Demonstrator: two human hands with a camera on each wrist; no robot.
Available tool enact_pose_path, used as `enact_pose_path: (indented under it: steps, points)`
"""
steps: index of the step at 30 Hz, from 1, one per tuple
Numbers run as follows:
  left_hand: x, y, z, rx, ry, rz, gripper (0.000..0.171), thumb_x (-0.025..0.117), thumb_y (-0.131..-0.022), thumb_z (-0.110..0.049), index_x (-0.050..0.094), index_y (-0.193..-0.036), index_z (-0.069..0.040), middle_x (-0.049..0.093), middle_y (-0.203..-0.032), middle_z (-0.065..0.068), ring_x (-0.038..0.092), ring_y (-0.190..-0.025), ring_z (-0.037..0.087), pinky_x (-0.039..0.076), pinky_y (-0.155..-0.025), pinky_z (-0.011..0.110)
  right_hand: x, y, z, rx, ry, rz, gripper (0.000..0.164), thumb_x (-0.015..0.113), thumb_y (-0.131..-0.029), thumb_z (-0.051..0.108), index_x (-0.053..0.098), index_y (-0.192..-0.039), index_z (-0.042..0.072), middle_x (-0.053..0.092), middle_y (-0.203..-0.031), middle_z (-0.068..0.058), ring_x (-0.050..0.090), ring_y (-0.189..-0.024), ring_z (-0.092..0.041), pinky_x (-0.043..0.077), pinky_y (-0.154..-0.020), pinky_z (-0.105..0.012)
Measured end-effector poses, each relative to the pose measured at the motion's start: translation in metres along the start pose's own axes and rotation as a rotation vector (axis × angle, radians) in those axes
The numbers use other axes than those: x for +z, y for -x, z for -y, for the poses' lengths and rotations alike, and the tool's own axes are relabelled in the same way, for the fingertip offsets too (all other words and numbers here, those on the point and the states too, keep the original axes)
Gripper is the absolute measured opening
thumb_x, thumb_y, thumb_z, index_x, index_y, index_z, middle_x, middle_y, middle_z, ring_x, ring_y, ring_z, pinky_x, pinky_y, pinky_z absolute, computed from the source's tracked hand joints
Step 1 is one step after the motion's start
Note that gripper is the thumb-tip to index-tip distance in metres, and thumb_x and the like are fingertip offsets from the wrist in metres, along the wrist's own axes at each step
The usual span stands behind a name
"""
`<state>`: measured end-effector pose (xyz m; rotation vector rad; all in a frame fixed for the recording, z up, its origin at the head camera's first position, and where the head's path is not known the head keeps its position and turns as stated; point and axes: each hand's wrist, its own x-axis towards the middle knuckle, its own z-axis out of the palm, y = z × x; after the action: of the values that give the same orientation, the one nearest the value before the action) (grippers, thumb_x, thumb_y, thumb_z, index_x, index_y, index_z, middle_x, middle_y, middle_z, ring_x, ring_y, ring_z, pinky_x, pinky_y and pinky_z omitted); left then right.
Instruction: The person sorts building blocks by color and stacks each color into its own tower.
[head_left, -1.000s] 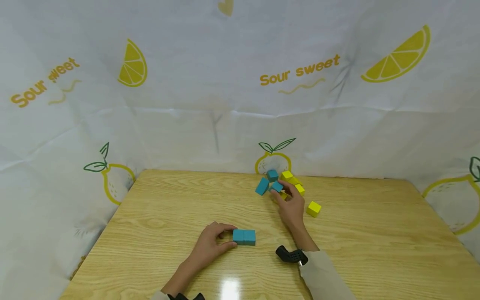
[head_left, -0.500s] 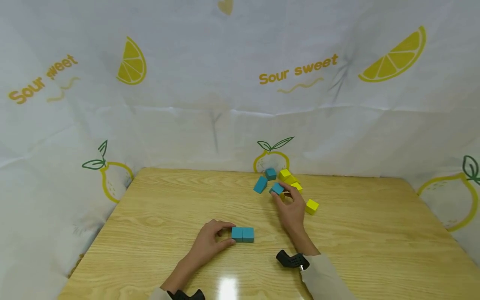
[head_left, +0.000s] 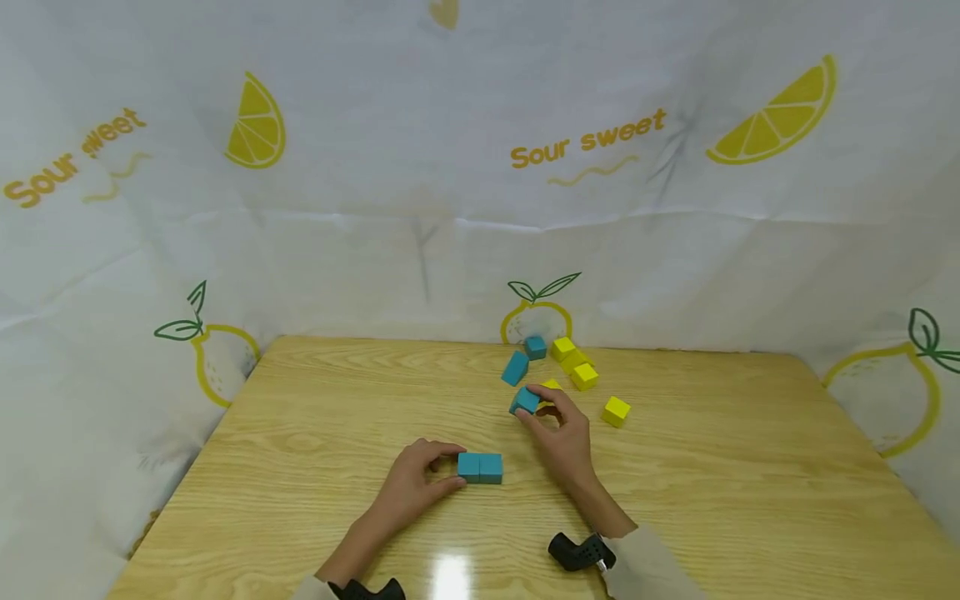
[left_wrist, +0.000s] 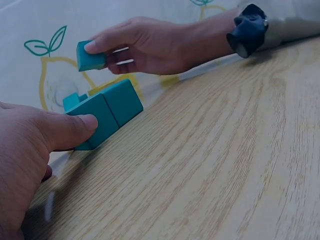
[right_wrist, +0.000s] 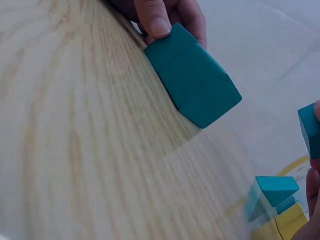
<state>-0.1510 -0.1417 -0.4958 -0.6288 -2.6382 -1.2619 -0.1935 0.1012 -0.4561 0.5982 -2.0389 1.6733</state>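
Note:
Two blue cubes (head_left: 480,468) sit side by side on the wooden table, faces touching. My left hand (head_left: 415,486) pinches the left cube of this pair between thumb and fingers; the left wrist view shows the thumb on its near face. Farther back and to the right, my right hand (head_left: 561,437) holds a third blue cube (head_left: 525,400) by thumb and fingertips, raised over the table in the left wrist view. Behind it lie a blue block (head_left: 515,368) on a slant and another blue cube (head_left: 536,347). A yellow block (head_left: 551,385) is partly hidden by the right hand.
Several yellow blocks (head_left: 576,360) cluster near the table's back edge, right of the blue ones. One yellow cube (head_left: 616,412) lies apart, to the right of the right hand. A white cloth (head_left: 360,183) printed with lemons hangs behind the wooden table (head_left: 315,417).
My right hand has lifted the blue cube out of the cluster and carried it left and toward me. The left hand keeps its grip on the pair. The view has shifted slightly.

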Motion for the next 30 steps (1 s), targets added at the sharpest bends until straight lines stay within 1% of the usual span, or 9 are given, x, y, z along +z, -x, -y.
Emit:
enact_pose_path:
  steps: [3,7,10,15,20,22,24,27,30]
  points:
    - [0.0,0.0,0.001,-0.005,0.004,0.002,0.039,0.076,-0.081,-0.035,0.068,-0.117,-0.022,0.057,-0.088,-0.013,0.043,-0.073,0.007,0.041,-0.065,0.026,0.003,0.003,0.004,-0.007,-0.023,0.043,0.035,0.07,-0.082,-0.009,0.06,-0.116,-0.01,0.061,-0.111,-0.022,0.057,-0.09,-0.028,0.048,-0.077,-0.047]
    - [0.0,0.001,0.002,-0.008,0.018,0.007,0.04,0.076,-0.081,-0.037,0.068,-0.117,-0.023,0.057,-0.088,-0.012,0.044,-0.074,0.007,0.041,-0.065,0.026,0.007,0.008,0.008,-0.025,-0.025,0.107,0.035,0.071,-0.08,-0.009,0.062,-0.114,-0.008,0.062,-0.111,-0.02,0.057,-0.091,-0.023,0.047,-0.077,-0.047]
    - [0.001,0.001,0.002,-0.002,0.015,0.004,0.039,0.075,-0.081,-0.037,0.068,-0.117,-0.023,0.056,-0.089,-0.013,0.044,-0.074,0.007,0.041,-0.066,0.027,0.01,0.011,0.012,-0.06,-0.021,0.155,0.035,0.073,-0.079,-0.009,0.063,-0.112,-0.007,0.063,-0.109,-0.019,0.057,-0.091,-0.021,0.046,-0.076,-0.046]
    - [0.001,0.001,0.002,0.015,-0.003,-0.006,0.038,0.075,-0.081,-0.036,0.068,-0.116,-0.023,0.057,-0.09,-0.012,0.044,-0.074,0.007,0.041,-0.066,0.027,0.016,0.015,0.019,-0.131,-0.031,0.214,0.036,0.073,-0.076,-0.012,0.063,-0.11,-0.008,0.062,-0.105,-0.019,0.055,-0.091,-0.023,0.044,-0.076,-0.042]
    - [0.0,0.001,0.001,-0.001,-0.008,0.009,0.037,0.074,-0.083,-0.037,0.067,-0.117,-0.024,0.057,-0.091,-0.013,0.044,-0.075,0.007,0.04,-0.067,0.027,0.021,0.017,0.022,-0.18,-0.039,0.281,0.037,0.074,-0.077,-0.01,0.063,-0.111,-0.006,0.062,-0.104,-0.017,0.054,-0.093,-0.024,0.043,-0.077,-0.041]
    - [-0.001,0.001,0.0,-0.008,-0.004,0.015,0.037,0.073,-0.083,-0.037,0.067,-0.118,-0.024,0.057,-0.092,-0.012,0.044,-0.075,0.008,0.039,-0.067,0.028,0.024,0.018,0.023,-0.17,-0.04,0.305,0.036,0.075,-0.077,-0.007,0.064,-0.112,-0.004,0.063,-0.105,-0.015,0.055,-0.095,-0.024,0.044,-0.077,-0.042]
    - [-0.001,0.001,-0.001,-0.012,-0.001,0.02,0.038,0.074,-0.083,-0.036,0.066,-0.118,-0.024,0.058,-0.093,-0.012,0.044,-0.076,0.008,0.04,-0.068,0.028,0.026,0.021,0.019,-0.152,-0.043,0.323,0.036,0.076,-0.079,-0.004,0.064,-0.113,-0.002,0.064,-0.105,-0.011,0.055,-0.099,-0.023,0.044,-0.082,-0.039]
    - [-0.003,0.001,-0.002,-0.013,0.005,0.02,0.039,0.075,-0.082,-0.034,0.067,-0.118,-0.023,0.059,-0.094,-0.012,0.045,-0.076,0.008,0.041,-0.068,0.027,0.028,0.023,0.019,-0.128,-0.055,0.339,0.035,0.076,-0.079,-0.003,0.065,-0.113,-0.002,0.063,-0.106,-0.01,0.055,-0.101,-0.024,0.044,-0.087,-0.038]
    - [-0.003,0.001,-0.002,-0.014,0.0,0.019,0.04,0.076,-0.081,-0.032,0.067,-0.118,-0.02,0.059,-0.093,-0.012,0.045,-0.076,0.007,0.041,-0.067,0.027,0.031,0.025,0.006,-0.141,-0.059,0.345,0.037,0.077,-0.079,-0.001,0.065,-0.114,0.001,0.063,-0.106,-0.007,0.054,-0.101,-0.021,0.044,-0.09,-0.038]
